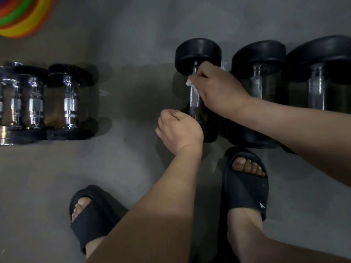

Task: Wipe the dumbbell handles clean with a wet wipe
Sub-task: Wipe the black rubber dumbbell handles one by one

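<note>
Pinching the wet wipe (189, 82) around the handle (194, 100), the right hand (214, 88) grasps the dumbbell (197, 54) just beneath its far head. Directly below it, the left hand (180, 128) clenches over the dumbbell's near end, probably to stop it rolling on the floor (133, 168) during wiping.
</note>
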Tool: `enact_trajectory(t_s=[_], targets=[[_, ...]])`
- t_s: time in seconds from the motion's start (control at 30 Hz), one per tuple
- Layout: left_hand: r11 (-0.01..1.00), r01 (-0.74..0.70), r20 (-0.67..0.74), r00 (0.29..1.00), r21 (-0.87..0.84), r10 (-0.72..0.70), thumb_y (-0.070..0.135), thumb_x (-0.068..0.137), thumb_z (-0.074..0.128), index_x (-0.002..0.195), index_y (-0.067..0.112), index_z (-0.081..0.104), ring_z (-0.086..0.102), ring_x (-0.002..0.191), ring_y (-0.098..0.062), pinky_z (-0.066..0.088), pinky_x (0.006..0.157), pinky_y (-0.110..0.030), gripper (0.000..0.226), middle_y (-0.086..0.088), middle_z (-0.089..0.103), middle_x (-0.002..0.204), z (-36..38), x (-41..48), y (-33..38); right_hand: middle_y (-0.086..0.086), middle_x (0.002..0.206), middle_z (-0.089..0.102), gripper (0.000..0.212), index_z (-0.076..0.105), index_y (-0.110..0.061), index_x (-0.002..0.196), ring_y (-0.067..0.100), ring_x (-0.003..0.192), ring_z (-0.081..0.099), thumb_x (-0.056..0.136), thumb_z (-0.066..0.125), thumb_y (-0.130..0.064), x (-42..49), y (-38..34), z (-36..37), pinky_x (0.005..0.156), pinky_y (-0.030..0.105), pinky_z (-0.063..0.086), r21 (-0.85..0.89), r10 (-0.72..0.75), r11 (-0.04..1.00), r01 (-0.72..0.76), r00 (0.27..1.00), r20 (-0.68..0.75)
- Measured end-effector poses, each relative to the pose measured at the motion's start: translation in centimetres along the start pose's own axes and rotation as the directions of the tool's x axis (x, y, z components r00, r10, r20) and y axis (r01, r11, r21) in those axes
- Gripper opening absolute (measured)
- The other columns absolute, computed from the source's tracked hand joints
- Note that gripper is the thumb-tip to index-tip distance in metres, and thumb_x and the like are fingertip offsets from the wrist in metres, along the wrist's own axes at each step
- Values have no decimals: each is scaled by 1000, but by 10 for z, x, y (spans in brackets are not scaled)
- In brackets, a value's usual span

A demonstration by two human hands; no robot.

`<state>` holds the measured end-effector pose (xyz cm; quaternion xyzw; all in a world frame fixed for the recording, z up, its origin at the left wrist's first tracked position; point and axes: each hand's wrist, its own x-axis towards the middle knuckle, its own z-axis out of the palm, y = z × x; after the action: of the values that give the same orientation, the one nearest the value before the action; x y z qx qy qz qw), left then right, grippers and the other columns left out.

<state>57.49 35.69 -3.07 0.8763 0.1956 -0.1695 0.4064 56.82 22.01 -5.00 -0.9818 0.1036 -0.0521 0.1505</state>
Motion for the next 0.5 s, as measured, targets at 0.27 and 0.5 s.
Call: enact_trajectory(t_s=[0.27, 0.5], targets=[[1000, 8, -3, 1000, -8, -8, 20, 100, 37, 102, 17, 66, 48, 110, -28, 39, 101, -43, 29, -6, 66, 117, -1, 2, 0, 4, 98, 55, 37, 67, -11, 120, 16, 76, 48, 103, 43, -33, -11, -2, -7, 61, 37, 45, 153, 14, 988, -25, 997, 74], [1000, 6, -7, 1000, 4, -6, 20, 99, 37, 102, 18, 66, 47, 109, -27, 40, 101, -43, 29, -4, 66, 115, 0, 0, 0, 8, 112, 59, 33, 63, -21, 129, 29, 87, 61, 102, 47, -29, -4, 13, -16, 71, 37, 50, 154, -9, 988, -11, 991, 133]])
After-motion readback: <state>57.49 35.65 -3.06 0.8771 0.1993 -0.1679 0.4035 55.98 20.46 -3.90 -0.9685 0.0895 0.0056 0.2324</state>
